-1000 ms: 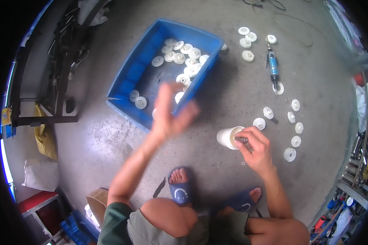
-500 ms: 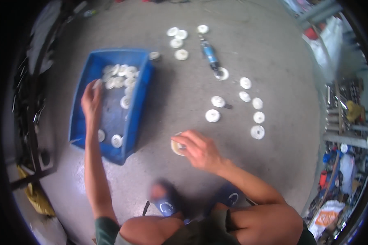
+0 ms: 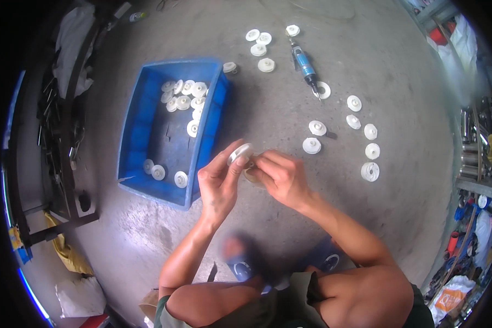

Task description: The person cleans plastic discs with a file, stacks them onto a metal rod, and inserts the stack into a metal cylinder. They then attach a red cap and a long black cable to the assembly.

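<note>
Between the thumb and fingers of my left hand (image 3: 220, 183), a round white plastic disc (image 3: 239, 154) is held tilted above the floor. My right hand (image 3: 283, 174) has come up beside it, fingertips pinched together close to the disc's lower edge. What those fingers grip is too small and hidden to name. Partly covered by the right hand is a cream-coloured disc (image 3: 251, 176); I cannot tell whether it is held or lies on the floor. The blue plastic crate (image 3: 220, 104) left of my hands holds several white discs (image 3: 183, 102) with raised hubs.
On the concrete floor, several more discs (image 3: 311, 145) lie ahead and to the right. A blue and black handheld rotary tool (image 3: 305, 65) rests among them, its thin tip by a ring-shaped disc (image 3: 323, 90). My sandalled feet (image 3: 240, 268) are below. Cluttered shelving (image 3: 478, 188) lines the right side.
My left hand has come out of the crate with a white disc and moved right to meet my right hand. The whole view has shifted, moving the crate and floor discs rightward in it.
</note>
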Available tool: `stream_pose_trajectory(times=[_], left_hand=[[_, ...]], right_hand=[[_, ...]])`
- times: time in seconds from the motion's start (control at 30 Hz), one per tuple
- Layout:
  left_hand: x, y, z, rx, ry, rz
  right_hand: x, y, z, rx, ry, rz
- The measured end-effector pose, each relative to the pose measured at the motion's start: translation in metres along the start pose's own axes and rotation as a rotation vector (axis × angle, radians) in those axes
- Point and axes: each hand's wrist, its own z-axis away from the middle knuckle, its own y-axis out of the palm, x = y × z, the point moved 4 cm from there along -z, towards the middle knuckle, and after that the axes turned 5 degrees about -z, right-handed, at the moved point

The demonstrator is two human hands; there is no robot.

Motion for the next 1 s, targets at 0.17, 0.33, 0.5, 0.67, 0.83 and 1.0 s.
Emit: stream_pose_trajectory(times=[0.17, 0.33, 0.5, 0.67, 0.83, 1.0], left_hand=[[-0.021, 0.019, -0.005, -0.050, 0.428, -0.459], [-0.027, 0.012, 0.001, 0.006, 0.799, -0.631], [-0.016, 0.008, 0.008, -0.043, 0.895, -0.645], [0.010, 0.031, 0.019, -0.019, 0.863, -0.596], [0.016, 0.031, 0.030, 0.172, 0.793, -0.655], [0.051, 0.047, 0.043, 0.002, 0.803, -0.401]], right_hand=[[-0.009, -0.009, 0.006, -0.053, -0.022, 0.037], [-0.012, -0.002, 0.008, -0.045, -0.002, -0.156], [-0.043, -0.059, 0.005, -0.292, 0.047, -0.235], [-0.251, -0.154, -0.029, -0.221, 0.434, 0.610], [-0.274, -0.140, -0.060, 0.127, 0.365, 0.708], [-0.273, -0.170, -0.063, 0.078, 0.696, 0.792]])
